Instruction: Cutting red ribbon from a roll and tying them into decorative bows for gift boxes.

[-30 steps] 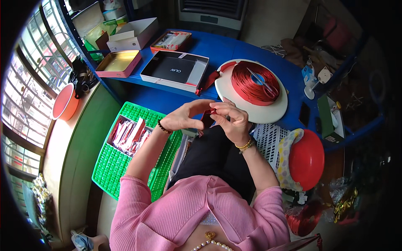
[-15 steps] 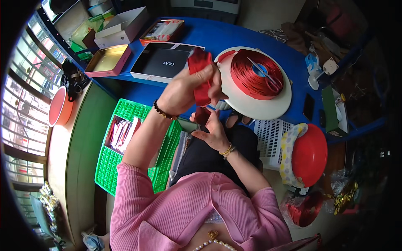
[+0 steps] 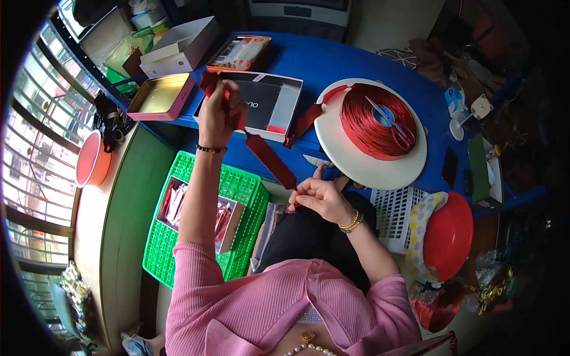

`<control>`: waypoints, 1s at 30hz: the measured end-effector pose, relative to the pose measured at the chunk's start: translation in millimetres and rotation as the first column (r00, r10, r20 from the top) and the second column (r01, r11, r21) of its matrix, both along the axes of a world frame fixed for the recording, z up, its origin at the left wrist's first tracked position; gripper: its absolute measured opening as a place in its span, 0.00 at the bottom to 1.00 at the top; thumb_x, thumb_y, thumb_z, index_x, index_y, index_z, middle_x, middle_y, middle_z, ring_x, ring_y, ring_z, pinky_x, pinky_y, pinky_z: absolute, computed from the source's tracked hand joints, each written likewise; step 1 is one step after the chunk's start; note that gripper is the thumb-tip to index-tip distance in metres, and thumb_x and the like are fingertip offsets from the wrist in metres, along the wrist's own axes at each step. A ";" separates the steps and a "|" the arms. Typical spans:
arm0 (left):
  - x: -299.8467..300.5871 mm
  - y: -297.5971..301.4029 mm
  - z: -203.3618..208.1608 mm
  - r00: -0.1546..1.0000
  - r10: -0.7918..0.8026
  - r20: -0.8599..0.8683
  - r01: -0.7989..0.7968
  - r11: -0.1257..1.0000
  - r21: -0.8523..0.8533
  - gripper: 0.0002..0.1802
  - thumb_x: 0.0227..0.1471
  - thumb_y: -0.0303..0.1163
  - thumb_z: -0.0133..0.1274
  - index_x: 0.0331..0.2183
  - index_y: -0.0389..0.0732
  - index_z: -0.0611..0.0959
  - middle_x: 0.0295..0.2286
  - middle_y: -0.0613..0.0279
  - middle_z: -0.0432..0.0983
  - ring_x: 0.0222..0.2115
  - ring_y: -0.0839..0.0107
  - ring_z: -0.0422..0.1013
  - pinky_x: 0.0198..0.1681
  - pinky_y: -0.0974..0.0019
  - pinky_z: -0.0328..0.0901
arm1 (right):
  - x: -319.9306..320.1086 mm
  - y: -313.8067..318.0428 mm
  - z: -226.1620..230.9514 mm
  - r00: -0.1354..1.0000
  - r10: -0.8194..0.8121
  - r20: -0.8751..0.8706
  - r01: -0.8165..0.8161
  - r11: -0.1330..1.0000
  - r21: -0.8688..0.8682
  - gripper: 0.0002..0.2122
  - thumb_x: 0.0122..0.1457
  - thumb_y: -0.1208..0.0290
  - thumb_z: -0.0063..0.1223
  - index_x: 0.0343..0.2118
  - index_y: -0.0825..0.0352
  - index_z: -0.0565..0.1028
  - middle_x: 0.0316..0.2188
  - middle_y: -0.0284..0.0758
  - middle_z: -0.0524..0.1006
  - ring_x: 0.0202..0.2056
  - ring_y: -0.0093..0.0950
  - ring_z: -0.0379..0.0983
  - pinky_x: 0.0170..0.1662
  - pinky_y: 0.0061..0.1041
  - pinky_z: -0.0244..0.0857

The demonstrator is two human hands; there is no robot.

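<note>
My left hand [image 3: 215, 121] is raised over the shallow box with the black inside and is closed around bunched red ribbon. A flat red ribbon [image 3: 271, 160] slants down from it to my right hand [image 3: 325, 200], whose fingertips pinch the lower end above my lap. On the blue table stands a round white disc [image 3: 333, 151] bearing a large red ribbon roll [image 3: 361, 132]. Scissors [image 3: 386, 114] with dark red handles rest across the roll's middle. A loose ribbon tail [image 3: 307, 123] hangs off the disc's left edge toward the box.
Left of my legs stands a green crate [image 3: 160, 255] holding small boxes of red pieces. The black-lined box [image 3: 261, 98], a pink-sided tray [image 3: 160, 98] and a white box [image 3: 181, 50] line the table's left. A red basin [image 3: 451, 237] and white basket [image 3: 389, 216] are at right.
My left hand has moved left and away from my right hand, stretching the ribbon between them. My right hand has closed on the ribbon's end. The loose tail by the disc now shows.
</note>
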State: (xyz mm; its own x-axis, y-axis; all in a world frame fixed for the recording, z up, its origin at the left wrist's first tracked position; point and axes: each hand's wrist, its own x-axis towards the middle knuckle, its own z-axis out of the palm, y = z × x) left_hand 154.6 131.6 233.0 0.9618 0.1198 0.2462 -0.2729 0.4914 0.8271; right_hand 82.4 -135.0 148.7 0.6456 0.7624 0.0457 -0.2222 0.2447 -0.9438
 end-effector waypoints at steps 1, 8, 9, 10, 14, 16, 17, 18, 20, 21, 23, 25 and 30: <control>1.0 4.4 -10.0 1.000 0.003 0.005 -0.003 1.000 -0.017 0.17 0.59 0.43 0.38 0.29 0.39 0.72 0.15 0.70 0.57 0.16 0.79 0.54 0.27 0.70 0.57 | 3.7 -5.3 -3.6 0.998 -0.008 0.057 0.012 0.998 -0.069 0.05 0.59 0.77 0.46 0.34 0.74 0.69 0.31 0.35 0.75 0.34 0.21 0.75 0.40 0.16 0.68; 0.0 -42.9 -46.4 0.988 0.085 -0.130 -0.063 0.984 0.164 0.27 0.56 0.55 0.38 0.29 0.38 0.74 0.14 0.72 0.59 0.14 0.81 0.54 0.18 0.76 0.50 | 19.6 -11.0 47.0 0.819 -0.277 0.504 0.295 0.954 0.045 0.03 0.51 0.79 0.56 0.28 0.70 0.75 0.53 0.44 0.66 0.55 0.31 0.60 0.55 0.31 0.54; -4.7 -55.0 -49.1 0.991 -0.037 -0.132 0.056 0.987 0.150 0.33 0.55 0.60 0.33 0.30 0.38 0.74 0.14 0.72 0.60 0.15 0.82 0.55 0.17 0.77 0.48 | 24.4 -8.8 57.3 0.796 -0.338 0.502 0.338 0.936 0.095 0.02 0.51 0.79 0.56 0.27 0.70 0.76 0.54 0.44 0.64 0.57 0.32 0.57 0.56 0.31 0.52; -14.5 -68.6 -48.5 0.977 -0.109 -0.184 0.133 0.983 0.123 0.35 0.55 0.63 0.30 0.31 0.38 0.74 0.15 0.72 0.59 0.15 0.81 0.56 0.18 0.77 0.49 | 29.1 -4.9 63.3 0.771 -0.397 0.497 0.378 0.915 0.143 0.01 0.50 0.79 0.56 0.27 0.70 0.76 0.55 0.44 0.63 0.59 0.34 0.53 0.57 0.31 0.50; -45.2 -116.7 -50.4 0.965 -0.122 -0.231 0.135 0.990 0.042 0.27 0.56 0.54 0.39 0.36 0.38 0.74 0.23 0.71 0.69 0.22 0.82 0.64 0.24 0.79 0.59 | 48.8 3.9 50.8 0.811 -0.476 0.341 0.438 0.880 0.186 0.04 0.50 0.80 0.56 0.30 0.68 0.78 0.56 0.44 0.62 0.62 0.33 0.46 0.60 0.33 0.44; -49.8 -116.3 -54.9 0.959 -0.232 -0.161 0.271 0.919 0.288 0.19 0.53 0.44 0.46 0.36 0.37 0.74 0.22 0.72 0.69 0.21 0.83 0.63 0.23 0.78 0.58 | 51.7 4.8 46.5 0.807 -0.484 0.339 0.446 0.875 0.188 0.05 0.51 0.80 0.56 0.31 0.70 0.78 0.56 0.44 0.61 0.62 0.33 0.46 0.60 0.32 0.43; -52.0 -119.2 -54.7 0.951 -0.278 -0.134 0.308 0.880 0.362 0.15 0.51 0.40 0.49 0.36 0.37 0.74 0.21 0.72 0.68 0.20 0.84 0.62 0.21 0.77 0.57 | 51.2 3.7 46.2 0.811 -0.506 0.293 0.469 0.862 0.193 0.05 0.51 0.79 0.56 0.31 0.71 0.78 0.55 0.44 0.63 0.62 0.33 0.48 0.60 0.32 0.45; -60.3 -124.9 -35.1 0.934 -0.305 -0.184 0.353 0.868 0.349 0.11 0.52 0.36 0.52 0.32 0.38 0.74 0.19 0.72 0.67 0.18 0.84 0.60 0.20 0.77 0.54 | 49.5 4.1 46.5 0.815 -0.525 0.244 0.489 0.850 0.196 0.05 0.51 0.78 0.57 0.30 0.71 0.78 0.54 0.44 0.65 0.61 0.34 0.49 0.60 0.32 0.46; -55.8 -125.1 -54.8 0.917 -0.332 -0.222 0.393 0.849 0.352 0.10 0.53 0.36 0.50 0.30 0.39 0.74 0.19 0.72 0.67 0.18 0.84 0.60 0.20 0.77 0.54 | 50.2 3.9 45.6 0.839 -0.518 0.166 0.489 0.852 0.189 0.05 0.51 0.77 0.57 0.31 0.72 0.78 0.54 0.43 0.65 0.61 0.34 0.51 0.59 0.32 0.48; -53.8 -127.0 -56.8 0.899 -0.360 -0.251 0.431 0.830 0.355 0.10 0.55 0.36 0.48 0.28 0.40 0.73 0.19 0.72 0.67 0.18 0.84 0.60 0.20 0.77 0.53 | 52.5 3.0 45.2 0.815 -0.531 0.231 0.511 0.847 0.144 0.05 0.51 0.76 0.57 0.30 0.72 0.78 0.54 0.43 0.65 0.60 0.33 0.51 0.59 0.32 0.49; -53.1 -131.5 -56.0 0.933 -0.297 -0.203 0.352 0.871 0.343 0.12 0.59 0.37 0.43 0.26 0.41 0.72 0.18 0.72 0.66 0.18 0.83 0.60 0.20 0.77 0.54 | 58.6 3.2 32.1 0.776 -0.538 0.328 0.531 0.839 0.119 0.13 0.51 0.71 0.58 0.38 0.72 0.76 0.53 0.42 0.66 0.58 0.32 0.56 0.59 0.31 0.48; -52.3 -130.5 -46.6 0.925 -0.287 -0.251 0.351 0.898 0.266 0.14 0.60 0.39 0.41 0.27 0.41 0.72 0.19 0.72 0.67 0.18 0.83 0.61 0.20 0.77 0.54 | 55.3 4.1 37.1 0.818 -0.537 0.206 0.512 0.843 0.165 0.27 0.50 0.65 0.61 0.51 0.70 0.66 0.52 0.40 0.65 0.55 0.30 0.59 0.58 0.30 0.49; -34.2 -104.6 -17.0 0.915 -0.377 -0.145 0.373 0.926 -0.050 0.21 0.60 0.43 0.35 0.28 0.35 0.72 0.23 0.60 0.71 0.24 0.72 0.69 0.34 0.67 0.65 | 54.2 6.0 -32.1 0.909 -0.154 0.388 0.183 0.982 -0.038 0.45 0.42 0.51 0.64 0.58 0.68 0.52 0.52 0.43 0.63 0.53 0.31 0.62 0.55 0.31 0.55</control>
State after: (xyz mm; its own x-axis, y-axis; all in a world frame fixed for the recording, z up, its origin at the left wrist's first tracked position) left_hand 120.4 27.0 216.0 0.9625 -0.2531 0.0979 0.0604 0.5515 0.8320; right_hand 136.6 -129.0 116.6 0.7090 0.6543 0.2632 0.1968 0.1748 -0.9647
